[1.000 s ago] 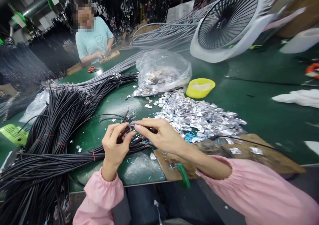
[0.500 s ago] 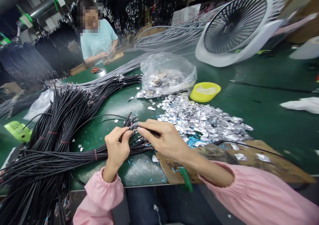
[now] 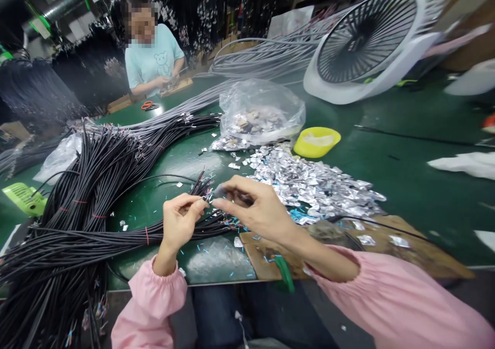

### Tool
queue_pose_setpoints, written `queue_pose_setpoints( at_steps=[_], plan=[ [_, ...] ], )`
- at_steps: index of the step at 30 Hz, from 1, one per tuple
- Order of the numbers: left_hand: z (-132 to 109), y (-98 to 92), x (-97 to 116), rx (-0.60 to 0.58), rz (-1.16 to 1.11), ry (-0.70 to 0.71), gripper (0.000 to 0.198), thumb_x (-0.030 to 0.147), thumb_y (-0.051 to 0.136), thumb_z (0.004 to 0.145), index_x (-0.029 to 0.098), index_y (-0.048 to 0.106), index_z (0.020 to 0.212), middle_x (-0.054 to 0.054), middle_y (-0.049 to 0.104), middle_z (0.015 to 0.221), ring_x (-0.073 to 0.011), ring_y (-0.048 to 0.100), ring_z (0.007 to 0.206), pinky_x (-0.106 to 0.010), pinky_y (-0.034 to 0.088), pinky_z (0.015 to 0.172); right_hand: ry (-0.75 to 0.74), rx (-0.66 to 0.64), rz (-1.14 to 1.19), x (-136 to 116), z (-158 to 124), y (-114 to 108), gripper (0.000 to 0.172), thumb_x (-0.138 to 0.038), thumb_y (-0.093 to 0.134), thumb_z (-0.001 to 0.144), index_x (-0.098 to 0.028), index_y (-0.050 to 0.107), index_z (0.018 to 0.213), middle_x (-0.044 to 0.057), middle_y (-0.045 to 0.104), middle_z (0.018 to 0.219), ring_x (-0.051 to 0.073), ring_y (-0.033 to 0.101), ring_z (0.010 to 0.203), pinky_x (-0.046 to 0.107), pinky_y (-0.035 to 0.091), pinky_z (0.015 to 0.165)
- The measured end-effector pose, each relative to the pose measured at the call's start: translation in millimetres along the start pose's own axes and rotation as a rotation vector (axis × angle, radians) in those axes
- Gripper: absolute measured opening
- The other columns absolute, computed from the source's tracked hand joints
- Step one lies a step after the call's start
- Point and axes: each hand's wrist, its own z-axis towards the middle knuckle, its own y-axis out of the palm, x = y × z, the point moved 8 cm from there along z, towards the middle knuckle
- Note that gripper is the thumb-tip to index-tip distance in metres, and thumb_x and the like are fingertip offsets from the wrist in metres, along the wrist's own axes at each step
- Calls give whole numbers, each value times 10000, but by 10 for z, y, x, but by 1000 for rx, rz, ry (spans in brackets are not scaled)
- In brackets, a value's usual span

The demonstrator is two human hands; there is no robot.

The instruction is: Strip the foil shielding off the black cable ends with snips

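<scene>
Evidently the left hand [image 3: 181, 222] pinches tight (contents hidden); the right hand [image 3: 258, 210], blurred, gapes slightly beside wire ends [image 3: 209, 194].

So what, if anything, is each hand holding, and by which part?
The left hand appears to pinch thin wires near their ends, between thumb and forefinger; the rest is hidden. The right hand is blurred at the fingertips: any hold cannot be told.
</scene>
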Motion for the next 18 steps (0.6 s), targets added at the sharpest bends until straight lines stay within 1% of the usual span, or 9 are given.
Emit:
queue_pose_setpoints(
  at_steps=[3,7,10,12,13,15,16,18],
  plan=[
    [-9,27,18,-23,71,33,261,356,650,739,111,681,654,13,477,523,-52,387,431,-175,267,393,5,-29,59,-29,2,29,425,-539,524,829,-152,602,671,-19,476,574,82,364,461,228,311,441],
    [-20,40,83,-27,232,118,199,289,634,762,132,701,661,5,509,517,-69,412,462,-188,297,427,59,-57,86,7,18,35,393,-530,556,806,-168,567,653,-25,448,570,93,367,490,241,303,467],
    [-21,20,142,4,323,203,156,263,656,750,148,703,657,6,537,525,-77,429,472,-196,318,450,124,-66,131,88,28,46,354,-496,607,757,-177,531,623,-11,475,591,111,400,538,253,312,500],
    [-17,2,170,20,339,253,135,255,669,744,155,700,659,6,555,540,-81,449,486,-196,333,463,227,-118,257,183,8,126,352,-502,643,701,-177,522,635,-20,459,571,108,387,526,252,298,490],
    [-14,2,180,16,338,277,135,256,668,748,157,697,661,7,560,544,-83,456,492,-195,338,468,301,-171,358,235,-18,201,367,-519,652,676,-179,515,651,-38,422,537,98,354,491,246,277,467],
    [-14,19,193,-4,338,324,153,258,647,774,157,691,668,8,561,550,-84,461,500,-194,340,475,446,-292,581,303,-93,374,410,-561,651,645,-187,491,695,-87,307,481,70,245,422,231,209,418],
    [-18,28,198,-5,346,345,163,257,631,789,157,687,673,8,560,555,-84,461,504,-193,341,479,491,-340,661,314,-125,443,425,-575,647,640,-192,477,715,-105,258,471,61,196,407,226,178,405],
    [-34,39,206,28,385,383,160,242,610,806,156,678,690,9,558,573,-85,463,520,-194,349,497,482,-351,672,325,-129,476,426,-572,643,646,-196,462,733,-115,234,469,56,166,402,223,149,395]
  ],
)
